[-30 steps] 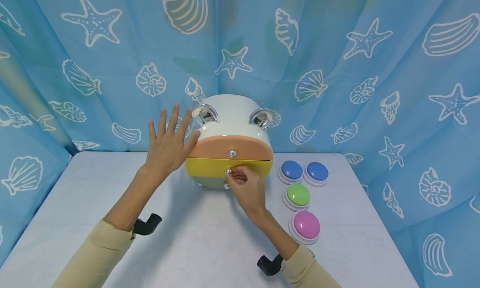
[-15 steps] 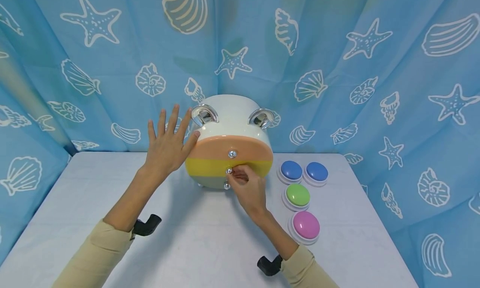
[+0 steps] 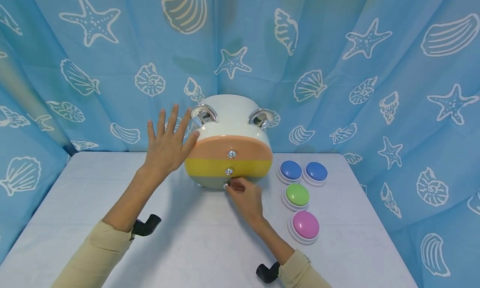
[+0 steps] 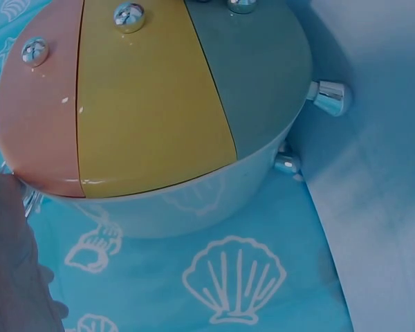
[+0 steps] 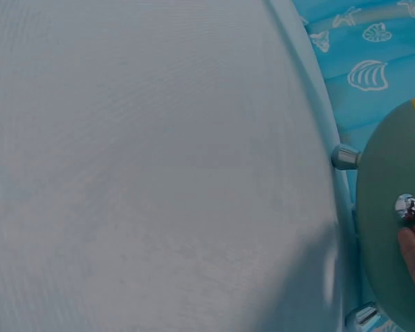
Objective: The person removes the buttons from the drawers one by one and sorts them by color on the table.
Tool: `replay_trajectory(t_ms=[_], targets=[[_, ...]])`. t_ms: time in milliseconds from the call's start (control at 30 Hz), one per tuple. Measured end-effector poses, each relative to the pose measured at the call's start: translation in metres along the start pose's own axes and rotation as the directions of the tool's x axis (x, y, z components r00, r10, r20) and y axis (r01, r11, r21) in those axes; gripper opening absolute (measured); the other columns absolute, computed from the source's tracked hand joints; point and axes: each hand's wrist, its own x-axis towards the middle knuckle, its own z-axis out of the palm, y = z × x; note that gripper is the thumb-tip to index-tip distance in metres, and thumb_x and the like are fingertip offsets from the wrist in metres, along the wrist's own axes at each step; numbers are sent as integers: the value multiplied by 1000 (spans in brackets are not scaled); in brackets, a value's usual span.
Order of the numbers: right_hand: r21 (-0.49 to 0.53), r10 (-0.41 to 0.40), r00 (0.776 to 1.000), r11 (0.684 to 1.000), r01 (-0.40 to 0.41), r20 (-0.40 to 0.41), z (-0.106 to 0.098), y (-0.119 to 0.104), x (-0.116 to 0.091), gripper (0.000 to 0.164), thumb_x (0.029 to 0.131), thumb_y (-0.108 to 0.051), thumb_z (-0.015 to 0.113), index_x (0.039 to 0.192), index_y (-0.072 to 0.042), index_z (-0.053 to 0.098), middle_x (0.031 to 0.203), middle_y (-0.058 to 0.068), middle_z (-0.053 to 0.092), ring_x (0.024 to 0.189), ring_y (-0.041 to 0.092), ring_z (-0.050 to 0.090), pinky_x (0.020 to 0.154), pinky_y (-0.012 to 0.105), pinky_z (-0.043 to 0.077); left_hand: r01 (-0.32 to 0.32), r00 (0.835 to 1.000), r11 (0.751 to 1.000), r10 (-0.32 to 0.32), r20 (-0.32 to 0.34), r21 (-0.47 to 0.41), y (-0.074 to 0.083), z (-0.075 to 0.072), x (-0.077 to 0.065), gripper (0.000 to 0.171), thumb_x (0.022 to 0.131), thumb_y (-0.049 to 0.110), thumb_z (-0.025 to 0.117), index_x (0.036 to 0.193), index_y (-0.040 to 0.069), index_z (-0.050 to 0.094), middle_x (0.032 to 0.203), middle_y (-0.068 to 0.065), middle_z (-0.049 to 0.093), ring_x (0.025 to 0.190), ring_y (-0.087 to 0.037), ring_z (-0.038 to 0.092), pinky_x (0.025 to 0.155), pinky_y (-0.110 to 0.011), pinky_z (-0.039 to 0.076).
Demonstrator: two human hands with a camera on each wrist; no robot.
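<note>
A rounded white cabinet [image 3: 230, 113] stands at the back of the table, with an orange drawer [image 3: 210, 148], a yellow drawer [image 3: 202, 168] and a grey-green drawer [image 4: 263, 83] stacked on its front. All three fronts look flush. Each has a silver knob. My left hand [image 3: 165, 150] has its fingers spread, its thumb side against the cabinet's left side. With bent thumb and fingers, my right hand [image 3: 247, 198] pinches at the bottom drawer knob [image 5: 407, 207]; most of that hand is outside the right wrist view.
To the cabinet's right, two blue buttons [image 3: 291, 170], a green button [image 3: 298, 194] and a pink button [image 3: 305, 225] sit on white bases. A blue seashell curtain [image 3: 262, 71] hangs behind the white table [image 3: 210, 246]. Silver feet [image 4: 332, 98] support the cabinet.
The yellow drawer, slightly out a second ago, has gone in flush. My right hand has moved down from the yellow drawer's knob to the bottom knob. My left hand stays put.
</note>
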Motion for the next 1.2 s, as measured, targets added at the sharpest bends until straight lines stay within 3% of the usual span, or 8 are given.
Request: replay_trajectory(t_ms=[333,733,1200], targets=[[47,90,995,995,-87,-47,15,7,-5,17,81,-3,82,94,1,72,89,8,74,80,17,73,71,24,57,-8,1000,1000,8,-12,-7,-3,1,0,67,106,52,31,162,20,11,167,-14,0,149,-43,-8,111,-68,-7],[-127,48,993,990,-62,-112,23,9,-6,17,82,-15,82,89,-6,70,84,2,73,75,10,71,68,21,56,-16,1000,1000,15,-16,-20,-4,2,0,68,106,51,32,162,19,12,167,-14,0,149,-44,-5,111,-68,-7],[-144,27,988,988,-49,-155,25,9,-15,14,80,-15,81,85,-9,70,77,-3,71,70,6,69,65,23,56,-6,1000,1000,6,-2,-4,-2,2,1,68,107,51,31,162,20,10,167,-14,0,149,-44,-6,111,-68,-7]])
